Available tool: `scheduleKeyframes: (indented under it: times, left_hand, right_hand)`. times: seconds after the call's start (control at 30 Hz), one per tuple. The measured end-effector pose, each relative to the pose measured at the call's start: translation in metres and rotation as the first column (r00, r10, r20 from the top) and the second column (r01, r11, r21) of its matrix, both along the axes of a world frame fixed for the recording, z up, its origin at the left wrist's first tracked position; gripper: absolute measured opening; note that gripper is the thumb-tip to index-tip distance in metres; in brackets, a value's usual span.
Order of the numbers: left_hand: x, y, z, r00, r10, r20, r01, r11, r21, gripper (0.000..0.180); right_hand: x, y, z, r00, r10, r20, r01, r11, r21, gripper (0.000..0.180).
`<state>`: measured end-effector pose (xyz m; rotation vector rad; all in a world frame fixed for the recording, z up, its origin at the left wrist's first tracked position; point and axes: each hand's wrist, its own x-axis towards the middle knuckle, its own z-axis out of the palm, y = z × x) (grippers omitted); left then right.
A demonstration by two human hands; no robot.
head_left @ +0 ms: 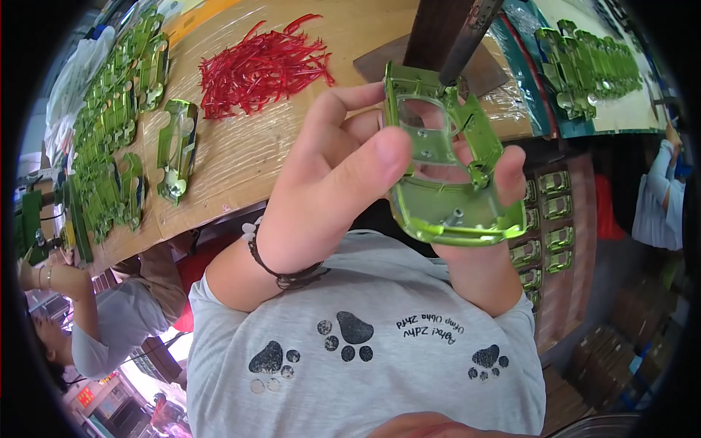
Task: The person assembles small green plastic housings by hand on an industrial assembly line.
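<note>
A shiny green plastic toy car body shell is held up in front of my chest, its hollow underside showing. My left hand grips its left edge, with the thumb lying along the side. From the right and below, my right hand supports it; most of this hand is hidden behind the shell. The lower end of a dark metal rod meets the shell's top end in the picture; whether they touch I cannot tell. A dark upright post stands on a brown plate just behind.
A heap of thin red plastic pieces lies on the film-covered table. One green shell lies apart from rows of shells at left. More shells are stacked at far right and in a tray. Co-workers sit on both sides.
</note>
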<state>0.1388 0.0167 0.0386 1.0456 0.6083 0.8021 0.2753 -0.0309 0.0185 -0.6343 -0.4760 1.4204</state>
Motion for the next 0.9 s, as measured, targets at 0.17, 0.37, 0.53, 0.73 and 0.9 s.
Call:
scheduleKeyframes:
  times: [0.17,0.37,0.53,0.73,0.9]
  left_hand:
    - [-0.004,0.005,0.002,1.0,-0.007,-0.028,0.005,0.998,-0.065,0.086]
    - [-0.003,0.006,0.001,0.999,-0.045,-0.004,0.044,0.996,-0.083,0.078]
    - [-0.003,0.003,-0.012,0.971,-0.181,0.159,0.206,0.965,-0.164,0.065]
    - [-0.025,-0.008,-0.034,0.897,-0.419,-0.137,0.438,0.884,0.162,0.067]
    - [-0.037,-0.01,-0.017,0.838,-0.404,-0.368,0.512,0.815,0.272,0.042]
  right_hand:
    - [-0.002,0.002,0.003,0.998,0.064,0.005,-0.064,0.998,-0.004,0.093]
    - [0.003,-0.001,-0.019,0.995,0.071,-0.075,-0.067,0.996,0.056,0.09]
    - [0.008,-0.026,-0.034,0.992,0.02,-0.127,-0.023,1.0,-0.018,0.088]
    - [0.013,-0.049,-0.026,0.99,-0.108,0.088,0.12,0.982,-0.144,0.057]
    - [0.049,-0.041,-0.035,0.608,-0.478,0.634,0.499,0.851,0.164,0.045]
